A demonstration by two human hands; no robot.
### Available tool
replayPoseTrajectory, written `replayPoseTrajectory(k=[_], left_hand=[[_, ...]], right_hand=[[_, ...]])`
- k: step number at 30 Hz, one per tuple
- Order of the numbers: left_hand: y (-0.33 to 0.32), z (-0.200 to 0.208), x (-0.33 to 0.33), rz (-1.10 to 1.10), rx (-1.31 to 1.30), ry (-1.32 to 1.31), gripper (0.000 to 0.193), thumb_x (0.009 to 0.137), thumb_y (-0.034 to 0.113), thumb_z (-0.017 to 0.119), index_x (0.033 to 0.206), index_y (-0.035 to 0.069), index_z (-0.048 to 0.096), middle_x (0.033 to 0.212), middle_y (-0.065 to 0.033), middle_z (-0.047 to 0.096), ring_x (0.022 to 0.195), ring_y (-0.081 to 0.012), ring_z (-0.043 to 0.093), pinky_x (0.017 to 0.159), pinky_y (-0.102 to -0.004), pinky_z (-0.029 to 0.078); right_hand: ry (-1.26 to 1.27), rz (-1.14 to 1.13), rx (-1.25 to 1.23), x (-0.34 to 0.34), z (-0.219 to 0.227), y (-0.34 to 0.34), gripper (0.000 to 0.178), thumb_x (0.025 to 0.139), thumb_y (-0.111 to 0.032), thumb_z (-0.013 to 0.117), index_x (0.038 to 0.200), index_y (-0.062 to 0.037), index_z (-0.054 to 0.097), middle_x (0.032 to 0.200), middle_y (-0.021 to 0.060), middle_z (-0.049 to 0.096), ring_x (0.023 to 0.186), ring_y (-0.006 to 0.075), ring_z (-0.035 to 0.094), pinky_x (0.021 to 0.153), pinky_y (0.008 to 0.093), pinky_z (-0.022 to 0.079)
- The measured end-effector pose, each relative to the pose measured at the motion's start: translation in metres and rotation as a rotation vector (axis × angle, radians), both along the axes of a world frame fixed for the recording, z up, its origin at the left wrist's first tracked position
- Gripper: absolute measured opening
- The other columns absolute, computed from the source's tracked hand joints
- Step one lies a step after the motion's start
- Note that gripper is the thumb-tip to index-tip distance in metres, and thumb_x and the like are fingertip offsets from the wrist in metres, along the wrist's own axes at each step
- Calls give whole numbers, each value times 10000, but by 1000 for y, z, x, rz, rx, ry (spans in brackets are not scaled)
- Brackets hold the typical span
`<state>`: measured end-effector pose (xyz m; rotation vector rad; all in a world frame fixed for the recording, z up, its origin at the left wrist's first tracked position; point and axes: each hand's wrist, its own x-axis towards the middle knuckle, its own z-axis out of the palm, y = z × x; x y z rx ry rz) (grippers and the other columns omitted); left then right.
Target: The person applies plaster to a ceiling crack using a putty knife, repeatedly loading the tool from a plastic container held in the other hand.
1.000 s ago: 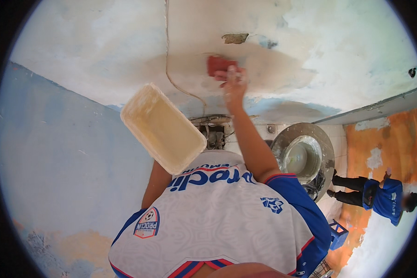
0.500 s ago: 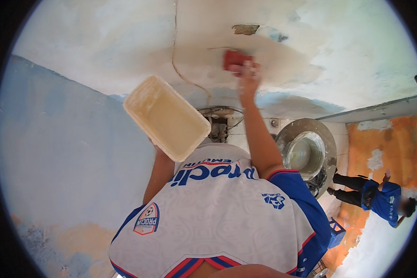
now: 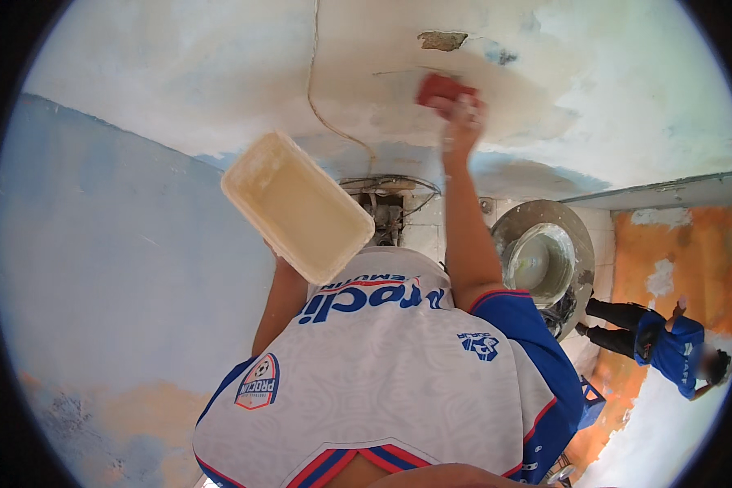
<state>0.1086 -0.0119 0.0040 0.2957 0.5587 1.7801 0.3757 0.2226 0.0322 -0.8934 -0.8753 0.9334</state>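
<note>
My left hand (image 3: 275, 254) is almost wholly hidden behind a cream-coloured rectangular tub (image 3: 252, 175), which it holds up tilted in front of my shirt. Pale, smooth material coats the inside of the tub. With my right arm stretched out, my right hand (image 3: 464, 122) grips a red flat spreader (image 3: 446, 89) against the wall (image 3: 366, 106). Whitish smears mark the fingers of that hand, and motion blurs both hand and spreader. The wall there is patchy beige, white and blue, with a chipped hole (image 3: 442, 41) just above the spreader.
A cable (image 3: 311, 81) runs down the wall to a recess with wires (image 3: 386, 215). To the right stands a round grey-rimmed basin (image 3: 508, 228) with a pail (image 3: 537, 260) in it. Farther right, a person in blue (image 3: 675, 342) stands by an orange, patchy wall (image 3: 691, 244).
My right hand has moved the red spreader to the right and slightly up across the wall. The tub in my left hand stays nearly in place. The view has shifted slightly.
</note>
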Motion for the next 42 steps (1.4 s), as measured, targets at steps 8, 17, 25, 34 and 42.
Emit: replayPoseTrajectory(k=[8,17,25,34,42], left_hand=[[-6,-7,9,-34,-4,-27,603,1037,546,360,1468,128,422,1393,-69,546,1233,-262,567,1007,-416,514],[-22,-7,4,-14,4,-39,598,1037,540,366,1460,123,435,1380,-67,558,1218,-259,578,995,-415,522],[-19,-14,3,-58,-6,-47,594,1037,536,372,1453,118,446,1368,-66,569,1205,-257,588,985,-414,530],[-9,-16,-34,-87,12,-84,589,1038,531,378,1444,113,458,1355,-65,580,1190,-254,598,973,-413,538],[-17,-10,-72,-96,18,-106,593,1038,539,381,1445,115,459,1358,-62,580,1198,-252,592,981,-408,535]], right_hand=[[-90,176,-9,-18,5,-33,281,1047,-228,547,1205,0,505,941,120,678,709,183,692,680,312,575],[-81,-112,71,42,12,-22,252,1072,-238,475,1167,-7,508,914,125,694,727,177,699,664,295,578],[24,-91,28,-23,19,7,269,1050,-246,551,1182,-24,473,811,127,705,657,189,692,625,293,549],[-147,-101,68,16,14,-19,231,1059,-272,525,1076,-42,527,776,97,687,660,153,657,650,293,539],[-97,-298,112,61,20,4,263,1067,-272,492,1113,-16,533,897,123,701,725,175,693,708,325,580]])
